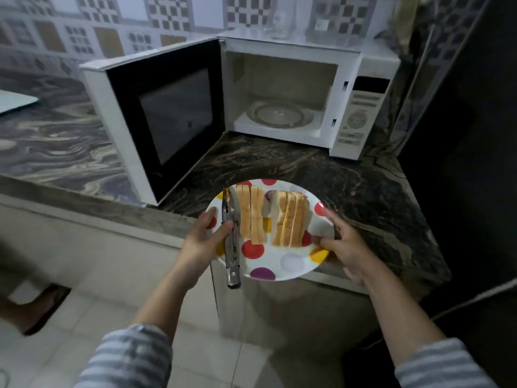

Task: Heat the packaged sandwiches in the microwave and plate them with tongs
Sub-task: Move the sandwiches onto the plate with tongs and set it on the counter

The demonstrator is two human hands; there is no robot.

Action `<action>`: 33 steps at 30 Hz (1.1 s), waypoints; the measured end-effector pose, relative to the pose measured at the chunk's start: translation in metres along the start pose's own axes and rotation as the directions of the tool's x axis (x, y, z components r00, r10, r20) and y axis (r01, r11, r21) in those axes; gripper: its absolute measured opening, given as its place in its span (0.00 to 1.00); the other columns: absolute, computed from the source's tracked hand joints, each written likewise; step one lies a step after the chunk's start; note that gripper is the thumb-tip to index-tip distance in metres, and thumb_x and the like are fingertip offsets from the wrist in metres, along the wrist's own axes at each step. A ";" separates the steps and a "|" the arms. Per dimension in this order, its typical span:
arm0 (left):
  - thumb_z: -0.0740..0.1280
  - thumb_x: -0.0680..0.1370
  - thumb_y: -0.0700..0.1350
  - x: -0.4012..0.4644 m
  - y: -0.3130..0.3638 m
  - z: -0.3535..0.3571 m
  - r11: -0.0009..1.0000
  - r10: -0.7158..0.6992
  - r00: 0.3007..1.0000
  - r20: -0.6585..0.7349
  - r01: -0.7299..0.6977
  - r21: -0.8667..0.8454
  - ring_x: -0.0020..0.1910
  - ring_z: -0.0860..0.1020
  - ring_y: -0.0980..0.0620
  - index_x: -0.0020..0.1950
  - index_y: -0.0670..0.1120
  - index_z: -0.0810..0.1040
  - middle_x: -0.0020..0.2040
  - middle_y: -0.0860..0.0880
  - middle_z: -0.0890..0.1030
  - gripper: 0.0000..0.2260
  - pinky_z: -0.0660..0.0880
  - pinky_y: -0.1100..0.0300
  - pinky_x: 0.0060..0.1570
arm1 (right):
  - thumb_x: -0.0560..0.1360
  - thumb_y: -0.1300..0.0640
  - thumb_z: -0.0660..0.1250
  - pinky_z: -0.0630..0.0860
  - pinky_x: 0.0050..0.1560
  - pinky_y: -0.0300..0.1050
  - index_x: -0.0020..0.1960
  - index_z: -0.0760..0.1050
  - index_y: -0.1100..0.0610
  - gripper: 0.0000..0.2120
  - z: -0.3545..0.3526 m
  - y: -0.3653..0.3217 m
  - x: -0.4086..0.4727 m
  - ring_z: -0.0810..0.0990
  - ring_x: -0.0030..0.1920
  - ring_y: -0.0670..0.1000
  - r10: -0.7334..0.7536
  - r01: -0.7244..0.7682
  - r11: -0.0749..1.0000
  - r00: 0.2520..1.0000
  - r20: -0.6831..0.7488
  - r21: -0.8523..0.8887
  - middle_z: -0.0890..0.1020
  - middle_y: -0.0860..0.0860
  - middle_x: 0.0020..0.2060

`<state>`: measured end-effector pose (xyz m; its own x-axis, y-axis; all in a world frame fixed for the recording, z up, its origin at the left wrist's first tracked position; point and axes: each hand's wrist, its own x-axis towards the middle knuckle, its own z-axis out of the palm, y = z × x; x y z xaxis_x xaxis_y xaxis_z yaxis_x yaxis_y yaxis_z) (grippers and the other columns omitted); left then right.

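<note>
A white plate with coloured dots (282, 263) is held over the front edge of the dark stone counter. Two rows of sliced sandwiches lie on it, one on the left (251, 214) and one on the right (291, 218). Metal tongs (230, 247) rest along the plate's left side, handle sticking out past the rim. My left hand (201, 245) grips the plate's left rim, thumb pressing on the tongs. My right hand (345, 247) holds the right rim. The white microwave (361, 113) stands behind with its door (167, 119) swung wide to the left; the glass turntable (279, 114) inside is bare.
The marbled counter (363, 191) runs left and back to a tiled wall. A pale board (14, 103) lies at far left. Clear glass items (279, 22) stand on top of the microwave. A dark tall surface (461, 135) closes off the right. Tiled floor lies below.
</note>
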<state>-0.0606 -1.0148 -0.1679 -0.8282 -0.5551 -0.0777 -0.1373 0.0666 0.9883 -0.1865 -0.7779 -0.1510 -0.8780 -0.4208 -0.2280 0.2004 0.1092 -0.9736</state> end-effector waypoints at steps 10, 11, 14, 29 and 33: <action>0.71 0.66 0.63 -0.147 -0.040 -0.064 0.998 -0.054 0.984 -0.171 0.049 -0.030 0.65 0.72 0.57 0.74 0.50 0.64 0.66 0.56 0.73 0.40 0.68 0.51 0.68 | 0.69 0.70 0.72 0.80 0.52 0.59 0.74 0.63 0.48 0.39 0.043 0.051 -0.087 0.82 0.55 0.56 0.087 -0.085 0.996 0.949 0.304 -0.020 0.81 0.52 0.59; 0.71 0.66 0.64 -0.157 -0.043 -0.072 0.998 -0.058 0.982 -0.180 0.052 -0.037 0.65 0.72 0.58 0.74 0.49 0.64 0.67 0.56 0.72 0.42 0.67 0.51 0.69 | 0.69 0.70 0.72 0.79 0.53 0.60 0.74 0.63 0.48 0.39 0.050 0.054 -0.091 0.82 0.56 0.56 0.081 -0.079 0.997 0.941 0.330 -0.019 0.81 0.52 0.60; 0.72 0.71 0.59 -0.180 -0.045 -0.095 0.998 -0.053 0.971 -0.232 0.044 -0.045 0.67 0.70 0.57 0.75 0.48 0.63 0.71 0.55 0.69 0.37 0.66 0.53 0.70 | 0.66 0.65 0.74 0.81 0.50 0.57 0.74 0.63 0.48 0.41 0.075 0.060 -0.103 0.81 0.58 0.55 0.052 -0.050 0.999 0.916 0.398 -0.014 0.76 0.49 0.66; 0.69 0.76 0.51 -0.173 -0.068 -0.284 1.000 0.008 0.951 -0.308 0.001 0.026 0.69 0.67 0.58 0.76 0.47 0.62 0.73 0.55 0.65 0.31 0.64 0.57 0.70 | 0.61 0.61 0.76 0.82 0.46 0.54 0.74 0.63 0.46 0.45 0.267 0.071 -0.102 0.82 0.54 0.53 0.015 -0.014 1.000 0.891 0.454 -0.005 0.76 0.50 0.66; 0.69 0.75 0.52 -0.143 -0.064 -0.344 1.000 -0.003 0.960 -0.278 0.011 0.028 0.70 0.68 0.55 0.76 0.47 0.61 0.74 0.54 0.65 0.32 0.66 0.50 0.70 | 0.64 0.65 0.74 0.82 0.39 0.47 0.74 0.62 0.47 0.43 0.325 0.061 -0.091 0.81 0.54 0.51 -0.013 -0.011 0.999 0.897 0.442 0.052 0.73 0.49 0.69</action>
<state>0.2537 -1.2244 -0.1745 -0.6437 -0.7642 -0.0409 -0.1621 0.0839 0.9832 0.0470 -1.0252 -0.1937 -0.5980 -0.7769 -0.1971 0.2327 0.0670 -0.9702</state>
